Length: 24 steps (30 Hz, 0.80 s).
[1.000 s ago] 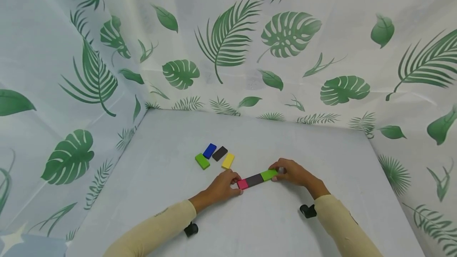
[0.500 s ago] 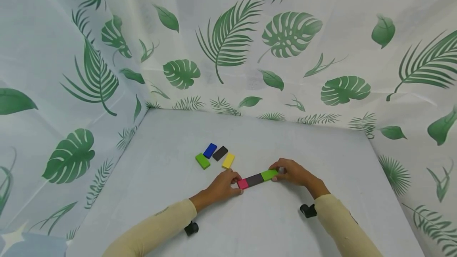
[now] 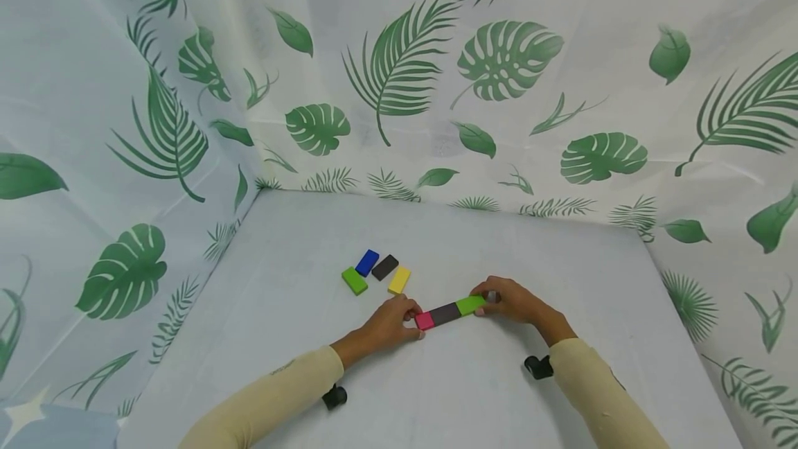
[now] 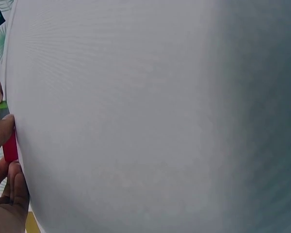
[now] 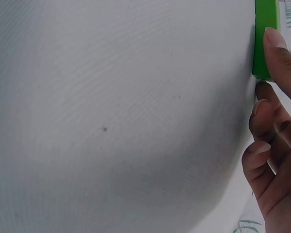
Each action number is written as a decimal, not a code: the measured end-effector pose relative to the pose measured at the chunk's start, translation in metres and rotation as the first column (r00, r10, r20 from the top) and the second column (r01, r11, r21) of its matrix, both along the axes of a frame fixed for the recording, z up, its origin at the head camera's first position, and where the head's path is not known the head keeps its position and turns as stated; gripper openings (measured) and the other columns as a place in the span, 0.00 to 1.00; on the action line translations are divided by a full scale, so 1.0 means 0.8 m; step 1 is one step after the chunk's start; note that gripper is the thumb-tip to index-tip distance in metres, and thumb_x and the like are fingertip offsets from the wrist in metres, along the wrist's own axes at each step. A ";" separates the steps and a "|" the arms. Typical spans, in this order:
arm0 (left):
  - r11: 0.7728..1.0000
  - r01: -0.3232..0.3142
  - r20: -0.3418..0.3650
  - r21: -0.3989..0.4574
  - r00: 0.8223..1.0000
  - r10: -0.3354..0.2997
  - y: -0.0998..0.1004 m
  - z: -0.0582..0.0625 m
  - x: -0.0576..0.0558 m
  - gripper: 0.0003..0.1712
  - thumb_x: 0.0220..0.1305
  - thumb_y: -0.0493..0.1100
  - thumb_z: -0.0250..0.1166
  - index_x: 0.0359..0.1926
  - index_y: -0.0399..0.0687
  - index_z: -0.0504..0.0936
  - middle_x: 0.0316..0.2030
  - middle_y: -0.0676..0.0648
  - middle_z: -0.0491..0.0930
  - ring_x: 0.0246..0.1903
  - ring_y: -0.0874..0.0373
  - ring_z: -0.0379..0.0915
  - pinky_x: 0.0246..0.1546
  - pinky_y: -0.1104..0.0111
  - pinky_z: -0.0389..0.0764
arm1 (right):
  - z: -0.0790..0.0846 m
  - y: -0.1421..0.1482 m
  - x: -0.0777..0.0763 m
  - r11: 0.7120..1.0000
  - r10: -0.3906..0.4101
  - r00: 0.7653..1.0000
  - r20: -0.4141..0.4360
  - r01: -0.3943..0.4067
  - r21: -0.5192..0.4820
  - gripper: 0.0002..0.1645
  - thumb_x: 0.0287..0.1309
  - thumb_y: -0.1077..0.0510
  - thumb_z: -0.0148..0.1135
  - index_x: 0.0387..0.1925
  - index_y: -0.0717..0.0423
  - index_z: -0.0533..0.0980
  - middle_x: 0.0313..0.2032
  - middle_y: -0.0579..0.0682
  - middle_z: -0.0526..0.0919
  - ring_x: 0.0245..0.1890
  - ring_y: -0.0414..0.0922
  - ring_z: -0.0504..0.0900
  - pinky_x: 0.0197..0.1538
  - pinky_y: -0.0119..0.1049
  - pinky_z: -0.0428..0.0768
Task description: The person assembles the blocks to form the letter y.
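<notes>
A red block (image 3: 424, 321), a dark grey block (image 3: 445, 314) and a green block (image 3: 470, 305) lie end to end in a slanting row on the white surface. At the row's left end my left hand (image 3: 388, 324) pinches the red block between thumb and fingers. My right hand (image 3: 510, 300) holds the green block at the other end, hiding part of it. In the right wrist view the thumb (image 5: 282, 60) lies along the green block's side. The left wrist view catches the red block (image 4: 10, 148) at its left edge, between thumb and fingers.
Loose blocks lie behind the left hand: green (image 3: 355, 280), blue (image 3: 367, 262), dark grey (image 3: 385, 267) and yellow (image 3: 400, 280). Leaf-printed sheets (image 3: 424, 75) border the white surface (image 3: 449, 386) at the back and sides. A black wrist camera (image 3: 334, 398) hangs under the left sleeve.
</notes>
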State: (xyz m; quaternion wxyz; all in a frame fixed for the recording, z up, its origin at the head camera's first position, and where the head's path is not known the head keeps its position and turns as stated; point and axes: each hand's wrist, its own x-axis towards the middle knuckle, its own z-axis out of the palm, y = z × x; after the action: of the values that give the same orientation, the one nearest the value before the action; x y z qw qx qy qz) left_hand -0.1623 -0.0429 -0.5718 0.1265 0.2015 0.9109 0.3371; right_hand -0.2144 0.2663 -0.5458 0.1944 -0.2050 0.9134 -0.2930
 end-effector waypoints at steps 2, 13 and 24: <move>1.000 0.002 0.004 0.001 1.000 -0.002 0.000 0.000 0.000 0.22 0.56 0.49 0.77 0.49 0.48 0.83 0.34 0.57 0.71 0.35 0.67 0.67 0.38 0.77 0.73 | -0.001 0.000 0.000 1.000 0.000 1.000 0.002 0.000 0.003 0.23 0.56 0.47 0.73 0.53 0.46 0.82 0.37 0.41 0.78 0.37 0.43 0.71 0.41 0.36 0.72; 1.000 0.005 0.046 0.006 0.999 -0.006 -0.002 0.004 0.000 0.23 0.56 0.49 0.77 0.51 0.49 0.82 0.36 0.57 0.73 0.37 0.67 0.68 0.42 0.76 0.75 | -0.001 0.001 0.000 1.000 0.000 1.000 -0.010 0.000 0.006 0.23 0.55 0.48 0.74 0.53 0.46 0.82 0.37 0.41 0.78 0.37 0.43 0.71 0.41 0.36 0.72; 0.989 0.124 0.109 0.075 0.985 -0.132 -0.035 0.012 -0.011 0.27 0.57 0.48 0.76 0.56 0.51 0.79 0.44 0.58 0.79 0.42 0.69 0.74 0.49 0.75 0.78 | -0.005 0.002 -0.002 1.000 -0.009 1.000 -0.014 0.009 0.005 0.23 0.55 0.47 0.74 0.53 0.46 0.82 0.38 0.41 0.79 0.38 0.43 0.70 0.42 0.37 0.71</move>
State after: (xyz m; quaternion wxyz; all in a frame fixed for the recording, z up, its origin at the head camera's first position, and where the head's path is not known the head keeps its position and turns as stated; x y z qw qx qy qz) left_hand -0.1710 -0.0706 -0.5620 0.1927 0.2444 0.8754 0.3699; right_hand -0.2160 0.2676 -0.5501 0.1870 -0.2025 0.9164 -0.2901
